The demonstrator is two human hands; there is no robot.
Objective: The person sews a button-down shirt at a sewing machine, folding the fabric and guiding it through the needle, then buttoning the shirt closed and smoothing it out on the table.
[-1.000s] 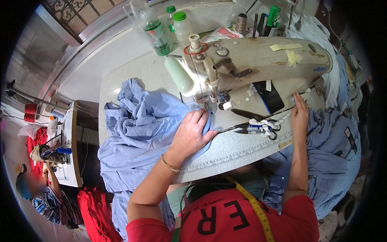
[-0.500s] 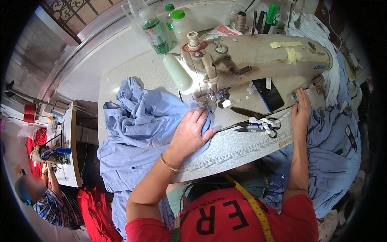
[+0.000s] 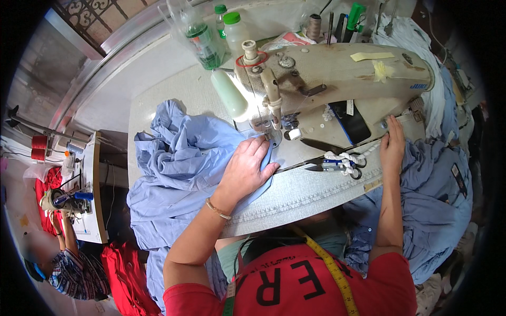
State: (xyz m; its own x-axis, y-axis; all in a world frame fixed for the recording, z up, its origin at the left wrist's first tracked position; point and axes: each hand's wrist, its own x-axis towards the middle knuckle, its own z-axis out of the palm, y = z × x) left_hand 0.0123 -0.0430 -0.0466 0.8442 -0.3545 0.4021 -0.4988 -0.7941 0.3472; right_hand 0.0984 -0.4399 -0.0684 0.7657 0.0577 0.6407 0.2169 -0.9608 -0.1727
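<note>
The blue garment (image 3: 182, 139) looks light and limp, best steadied near its edge, where the left hand (image 3: 244, 165) lies spread, the right hand (image 3: 392, 141) loosely outstretched.

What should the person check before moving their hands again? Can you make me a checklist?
1. Left hand on the blue cloth: ok.
2. Its fingertips well away from the sewing machine's needle end: not ok, they look very near.
3. Right hand away from the needle end: ok.
4. Cloth all smooth: not ok, it's bunched on the left.
5. Phone off the cloth: ok.
6. Needle threaded: cannot tell, too small.
</note>
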